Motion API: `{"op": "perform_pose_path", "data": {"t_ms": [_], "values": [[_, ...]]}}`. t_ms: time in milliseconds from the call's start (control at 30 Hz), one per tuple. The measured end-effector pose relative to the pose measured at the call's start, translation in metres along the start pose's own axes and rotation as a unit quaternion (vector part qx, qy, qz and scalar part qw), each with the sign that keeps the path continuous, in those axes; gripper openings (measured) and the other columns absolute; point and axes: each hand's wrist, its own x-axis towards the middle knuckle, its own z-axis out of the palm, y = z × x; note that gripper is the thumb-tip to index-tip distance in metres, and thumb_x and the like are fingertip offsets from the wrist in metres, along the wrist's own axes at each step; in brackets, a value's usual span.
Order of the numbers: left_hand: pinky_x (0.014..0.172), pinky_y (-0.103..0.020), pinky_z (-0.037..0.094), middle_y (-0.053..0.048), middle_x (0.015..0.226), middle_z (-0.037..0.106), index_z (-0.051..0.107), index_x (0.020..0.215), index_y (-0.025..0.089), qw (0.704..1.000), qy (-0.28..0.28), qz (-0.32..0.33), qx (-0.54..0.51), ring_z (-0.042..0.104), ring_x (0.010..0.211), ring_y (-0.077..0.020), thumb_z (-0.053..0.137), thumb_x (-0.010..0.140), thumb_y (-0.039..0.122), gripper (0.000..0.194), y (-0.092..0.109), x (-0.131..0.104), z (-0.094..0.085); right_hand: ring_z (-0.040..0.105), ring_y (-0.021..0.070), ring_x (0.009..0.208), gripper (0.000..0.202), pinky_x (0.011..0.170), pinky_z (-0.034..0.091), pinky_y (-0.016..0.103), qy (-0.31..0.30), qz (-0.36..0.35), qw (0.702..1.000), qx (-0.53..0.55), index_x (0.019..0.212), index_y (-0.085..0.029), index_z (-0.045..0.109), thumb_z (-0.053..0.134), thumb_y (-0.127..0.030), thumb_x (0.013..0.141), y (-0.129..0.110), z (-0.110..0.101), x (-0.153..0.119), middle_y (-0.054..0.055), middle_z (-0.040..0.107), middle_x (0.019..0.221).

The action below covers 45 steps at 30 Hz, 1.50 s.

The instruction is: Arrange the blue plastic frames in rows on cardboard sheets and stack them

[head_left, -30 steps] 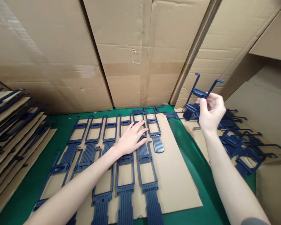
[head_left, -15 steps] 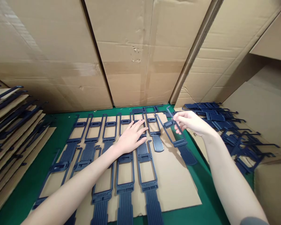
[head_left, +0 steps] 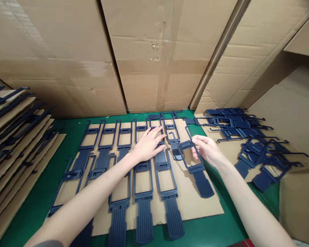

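My right hand (head_left: 205, 148) pinches the side rail of a dark blue plastic frame part (head_left: 195, 168), which has a hooked top and a ribbed paddle end. That part is tilted over the right side of a cardboard sheet (head_left: 193, 209). Fingers spread, my left hand (head_left: 149, 143) rests palm down on the laid-out parts near the middle of the sheet and hides some of them. Matching parts lie there in two rows, among them a near-row part (head_left: 167, 195) and a back-row part (head_left: 125, 145).
On the left stands a stack of cardboard sheets (head_left: 23, 151) with the same parts between layers. A loose pile of parts (head_left: 243, 127) lies at the right. Large cardboard boxes (head_left: 154, 82) wall off the back of the green table (head_left: 195, 236).
My right hand has brought the held part left and nearer, over the sheet's right side. My left hand stays on the parts. The view has shifted slightly.
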Motion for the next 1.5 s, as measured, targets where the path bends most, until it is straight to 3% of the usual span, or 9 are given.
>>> {"op": "perform_pose_path", "data": {"t_ms": [233, 533, 733, 867, 933, 1033, 1167, 1333, 1500], "values": [[0.116, -0.049, 0.016, -0.014, 0.151, 0.03, 0.049, 0.131, 0.017, 1.0, -0.004, 0.001, -0.008, 0.024, 0.141, -0.026, 0.037, 0.097, 0.04, 0.043, 0.0, 0.001, 0.001, 0.049, 0.0108, 0.037, 0.038, 0.03, 0.037, 0.02, 0.073, -0.055, 0.995, -0.038, 0.094, -0.018, 0.063, 0.078, -0.04, 0.066, -0.005, -0.006, -0.013, -0.005, 0.055, 0.049], [0.116, -0.048, 0.017, -0.014, 0.151, 0.03, 0.049, 0.131, 0.017, 1.0, -0.008, -0.001, -0.002, 0.024, 0.141, -0.0258, 0.036, 0.097, 0.041, 0.044, -0.001, 0.002, 0.001, 0.046, 0.0087, 0.034, 0.033, 0.041, 0.043, 0.021, 0.009, -0.081, 0.98, -0.181, 0.103, -0.02, 0.062, 0.07, -0.039, 0.078, -0.007, 0.003, -0.022, -0.01, 0.045, 0.041], [0.115, -0.049, 0.019, -0.014, 0.15, 0.031, 0.048, 0.131, 0.018, 1.0, -0.01, 0.001, 0.009, 0.026, 0.14, -0.0262, 0.037, 0.097, 0.04, 0.043, -0.001, 0.003, 0.001, 0.056, 0.0133, 0.043, 0.037, 0.046, 0.047, 0.025, -0.08, -0.056, 0.976, -0.194, 0.105, -0.018, 0.062, 0.066, -0.044, 0.08, -0.002, 0.011, -0.022, -0.001, 0.064, 0.057], [0.115, -0.049, 0.018, -0.014, 0.15, 0.032, 0.049, 0.131, 0.018, 1.0, -0.008, 0.0, 0.009, 0.026, 0.14, -0.0261, 0.036, 0.097, 0.04, 0.042, -0.001, 0.003, 0.001, 0.053, 0.0121, 0.043, 0.03, 0.043, 0.043, 0.024, -0.046, -0.091, 0.97, -0.222, 0.096, -0.019, 0.065, 0.062, -0.045, 0.082, 0.007, 0.01, -0.019, -0.002, 0.06, 0.055], [0.115, -0.049, 0.018, -0.014, 0.15, 0.031, 0.049, 0.131, 0.017, 1.0, -0.01, 0.0, 0.01, 0.026, 0.14, -0.026, 0.037, 0.097, 0.04, 0.043, -0.001, 0.003, 0.002, 0.052, 0.0125, 0.045, 0.026, 0.044, 0.042, 0.025, 0.0, -0.14, 0.951, -0.277, 0.092, -0.019, 0.066, 0.059, -0.043, 0.085, 0.008, 0.009, -0.018, -0.002, 0.058, 0.055], [0.115, -0.049, 0.018, -0.014, 0.151, 0.03, 0.049, 0.131, 0.018, 1.0, -0.009, 0.001, 0.01, 0.026, 0.14, -0.0261, 0.037, 0.097, 0.04, 0.042, -0.001, 0.003, 0.002, 0.058, 0.0169, 0.062, 0.019, 0.057, 0.047, 0.031, 0.057, -0.252, 0.882, -0.395, 0.089, -0.02, 0.067, 0.054, -0.035, 0.088, 0.007, 0.005, -0.015, 0.004, 0.063, 0.07], [0.115, -0.048, 0.018, -0.014, 0.151, 0.03, 0.049, 0.131, 0.017, 1.0, -0.011, 0.001, 0.009, 0.026, 0.14, -0.0259, 0.036, 0.097, 0.039, 0.042, 0.0, 0.003, 0.001, 0.059, 0.0234, 0.093, 0.013, 0.084, 0.046, 0.043, -0.012, -0.353, 0.801, -0.484, 0.09, -0.022, 0.065, 0.053, -0.02, 0.086, 0.003, 0.0, -0.01, 0.007, 0.067, 0.095], [0.115, -0.049, 0.018, -0.014, 0.15, 0.031, 0.049, 0.13, 0.018, 1.0, -0.009, -0.001, 0.003, 0.026, 0.14, -0.0259, 0.037, 0.097, 0.039, 0.042, 0.0, 0.003, 0.001, 0.054, 0.026, 0.112, 0.02, 0.097, 0.037, 0.049, -0.097, -0.367, 0.776, -0.504, 0.095, -0.023, 0.059, 0.056, -0.012, 0.079, 0.005, -0.006, -0.008, 0.006, 0.066, 0.102], [0.115, -0.049, 0.018, -0.012, 0.15, 0.031, 0.049, 0.13, 0.018, 1.0, -0.008, -0.001, 0.0, 0.027, 0.14, -0.026, 0.036, 0.097, 0.041, 0.042, 0.0, 0.003, 0.001, 0.057, 0.0253, 0.103, 0.024, 0.093, 0.04, 0.048, -0.103, -0.363, 0.769, -0.516, 0.102, -0.022, 0.059, 0.053, -0.013, 0.081, 0.007, -0.006, -0.008, 0.007, 0.066, 0.102]]}}
